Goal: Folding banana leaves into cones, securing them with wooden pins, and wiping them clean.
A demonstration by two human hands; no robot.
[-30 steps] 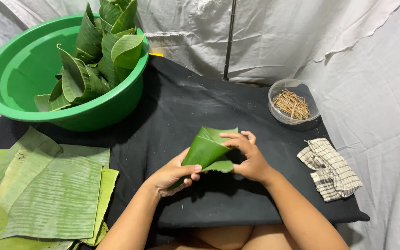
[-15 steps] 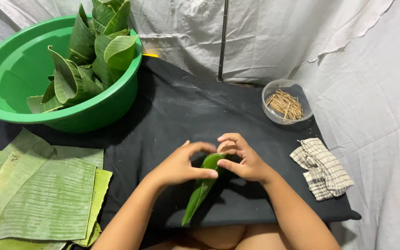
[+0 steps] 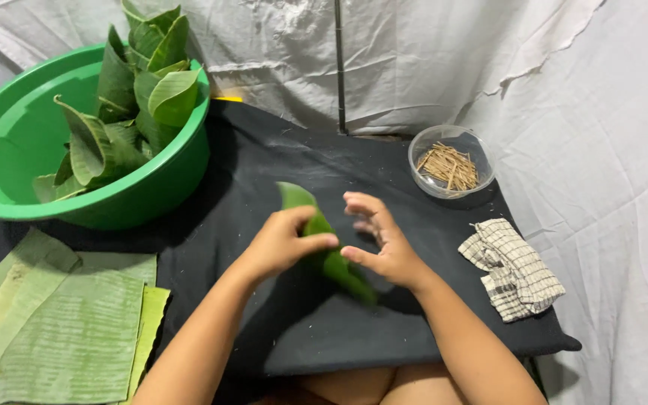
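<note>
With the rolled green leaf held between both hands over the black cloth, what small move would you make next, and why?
Probably reach the right hand to the clear bowl of thin sticks for one stick. The left hand already pinches the folded leaf, the right hand's grip looks loose, and nothing yet pins the fold shut.

Green leaf [image 3: 324, 247], green basin [image 3: 16, 135], black cloth [image 3: 264, 172], checked white-brown rag [image 3: 515, 270].
</note>
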